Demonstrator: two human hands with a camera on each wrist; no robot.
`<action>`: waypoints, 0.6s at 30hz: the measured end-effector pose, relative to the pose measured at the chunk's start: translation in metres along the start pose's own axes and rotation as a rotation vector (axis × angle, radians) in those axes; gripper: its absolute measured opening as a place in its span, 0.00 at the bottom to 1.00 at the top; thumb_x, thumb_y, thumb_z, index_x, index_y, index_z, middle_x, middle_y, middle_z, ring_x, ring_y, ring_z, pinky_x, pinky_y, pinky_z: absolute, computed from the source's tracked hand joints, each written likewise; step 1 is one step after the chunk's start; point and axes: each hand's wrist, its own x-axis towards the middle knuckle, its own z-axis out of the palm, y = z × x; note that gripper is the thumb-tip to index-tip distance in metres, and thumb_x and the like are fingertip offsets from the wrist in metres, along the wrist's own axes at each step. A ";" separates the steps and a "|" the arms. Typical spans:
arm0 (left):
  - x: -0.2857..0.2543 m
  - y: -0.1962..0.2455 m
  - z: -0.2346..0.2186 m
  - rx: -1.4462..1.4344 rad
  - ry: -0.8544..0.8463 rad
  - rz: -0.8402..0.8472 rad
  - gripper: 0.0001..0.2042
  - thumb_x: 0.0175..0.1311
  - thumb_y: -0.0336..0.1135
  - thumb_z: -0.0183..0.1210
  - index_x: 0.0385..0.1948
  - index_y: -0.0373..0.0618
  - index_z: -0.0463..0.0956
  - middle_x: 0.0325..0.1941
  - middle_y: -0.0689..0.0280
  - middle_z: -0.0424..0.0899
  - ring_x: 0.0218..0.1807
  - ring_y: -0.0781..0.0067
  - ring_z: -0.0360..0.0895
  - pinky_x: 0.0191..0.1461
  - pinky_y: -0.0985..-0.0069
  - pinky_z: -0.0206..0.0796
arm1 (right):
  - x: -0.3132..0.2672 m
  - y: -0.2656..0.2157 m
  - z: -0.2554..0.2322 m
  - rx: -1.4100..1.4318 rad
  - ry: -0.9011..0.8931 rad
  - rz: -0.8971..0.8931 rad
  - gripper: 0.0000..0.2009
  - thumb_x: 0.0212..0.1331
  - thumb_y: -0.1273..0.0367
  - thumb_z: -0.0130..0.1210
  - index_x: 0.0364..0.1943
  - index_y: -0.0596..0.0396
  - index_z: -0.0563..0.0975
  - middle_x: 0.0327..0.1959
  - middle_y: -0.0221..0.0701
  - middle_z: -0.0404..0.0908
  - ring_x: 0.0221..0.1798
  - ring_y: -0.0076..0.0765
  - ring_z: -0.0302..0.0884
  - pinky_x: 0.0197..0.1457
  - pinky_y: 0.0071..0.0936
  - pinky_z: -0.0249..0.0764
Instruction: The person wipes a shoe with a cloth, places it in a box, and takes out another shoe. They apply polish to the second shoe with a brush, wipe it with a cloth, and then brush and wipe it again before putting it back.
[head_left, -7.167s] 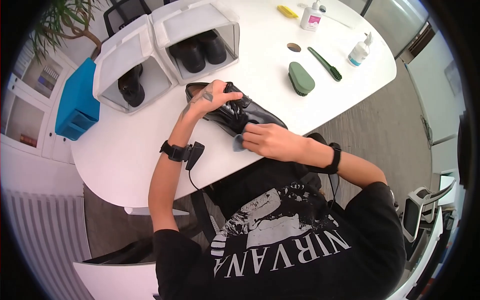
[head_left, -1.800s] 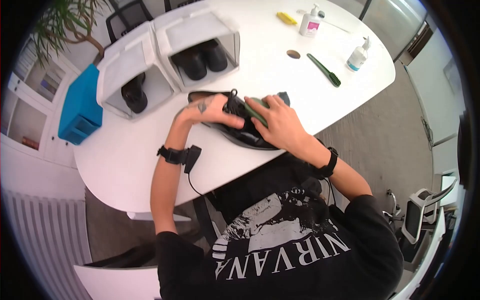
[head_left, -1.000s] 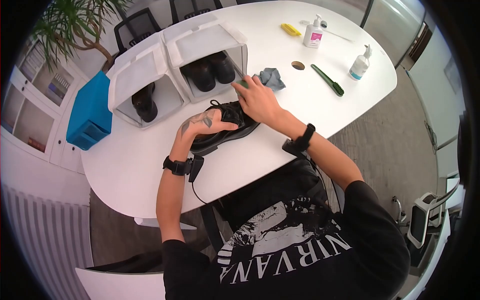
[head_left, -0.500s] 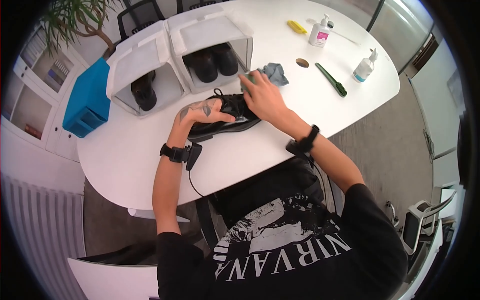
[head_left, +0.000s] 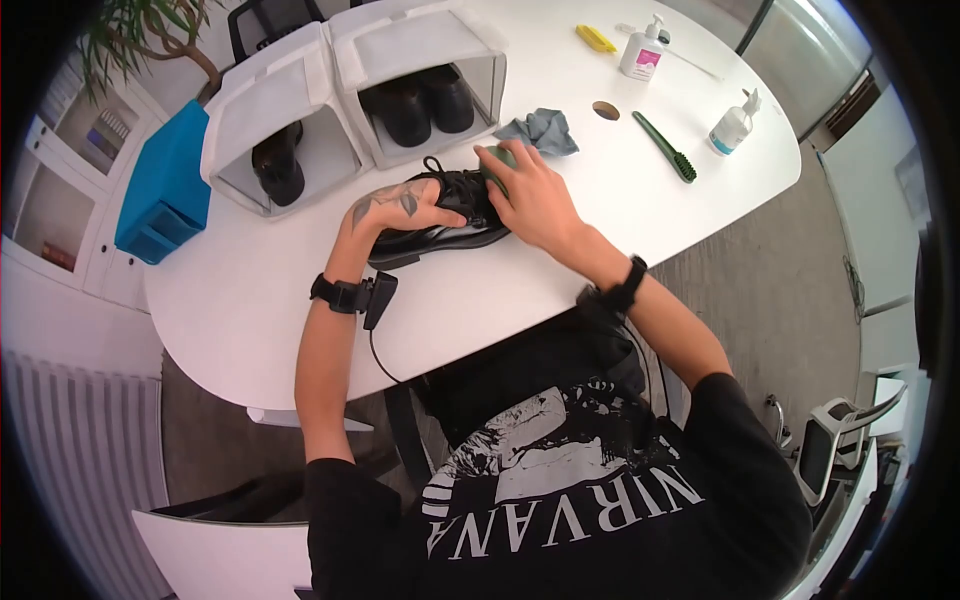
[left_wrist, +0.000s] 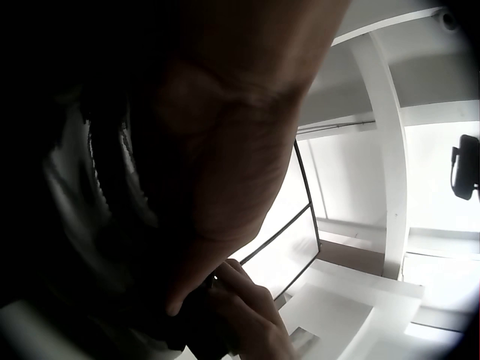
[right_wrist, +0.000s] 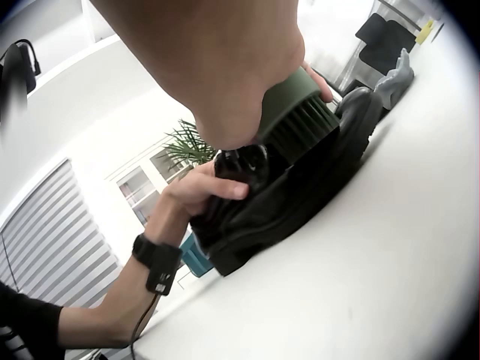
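Note:
A black lace-up shoe (head_left: 440, 243) lies near the table's front edge, its side turned toward me and its toe pointing right. My left hand (head_left: 402, 207) grips it around the laced part, with the thumb along the near side. In my right hand (head_left: 542, 207) is a green shoe brush (right_wrist: 291, 111). The right wrist view shows its bristles pressed against the upper near the toe. Part of the brush is hidden under my fingers. A crumpled grey-blue cloth (head_left: 545, 131) lies just beyond the right hand. The left wrist view is mostly dark.
Two white shoe boxes (head_left: 415, 50) with black shoes inside stand behind the left hand, beside a blue box (head_left: 165, 185). On the right lie a thin green brush (head_left: 665, 147) and two pump bottles (head_left: 733, 128). A yellow item (head_left: 596, 39) sits farther back, near a table hole (head_left: 606, 111).
Earlier the right hand held the cloth at the shoe; now the cloth lies on the table and that hand holds the green brush. The shoe has been turned, and the brush shifts along its toe.

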 end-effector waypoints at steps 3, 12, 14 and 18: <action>0.006 -0.006 0.004 0.043 0.023 0.037 0.39 0.52 0.74 0.72 0.24 0.36 0.75 0.21 0.66 0.70 0.26 0.69 0.68 0.32 0.67 0.64 | 0.039 0.014 0.027 0.073 0.097 -0.030 0.23 0.73 0.64 0.55 0.70 0.53 0.76 0.61 0.46 0.77 0.62 0.56 0.78 0.63 0.47 0.81; 0.009 -0.008 0.003 0.052 0.001 0.015 0.40 0.50 0.75 0.73 0.26 0.33 0.79 0.20 0.67 0.72 0.25 0.72 0.70 0.31 0.68 0.65 | -0.002 0.009 -0.022 0.154 -0.120 0.078 0.22 0.77 0.63 0.51 0.70 0.52 0.77 0.61 0.45 0.78 0.62 0.57 0.80 0.67 0.48 0.77; 0.007 -0.008 0.006 -0.034 0.006 0.039 0.38 0.52 0.73 0.73 0.27 0.35 0.81 0.20 0.66 0.75 0.25 0.71 0.70 0.31 0.68 0.65 | -0.012 0.005 -0.025 0.143 -0.131 0.073 0.21 0.76 0.63 0.51 0.69 0.52 0.78 0.60 0.45 0.78 0.60 0.56 0.81 0.65 0.49 0.78; 0.014 -0.015 0.008 0.009 0.001 0.014 0.39 0.51 0.73 0.73 0.26 0.34 0.79 0.22 0.65 0.74 0.26 0.71 0.69 0.32 0.68 0.64 | 0.017 0.020 0.002 0.192 -0.061 -0.040 0.22 0.76 0.63 0.50 0.69 0.54 0.78 0.60 0.45 0.79 0.62 0.55 0.78 0.69 0.48 0.74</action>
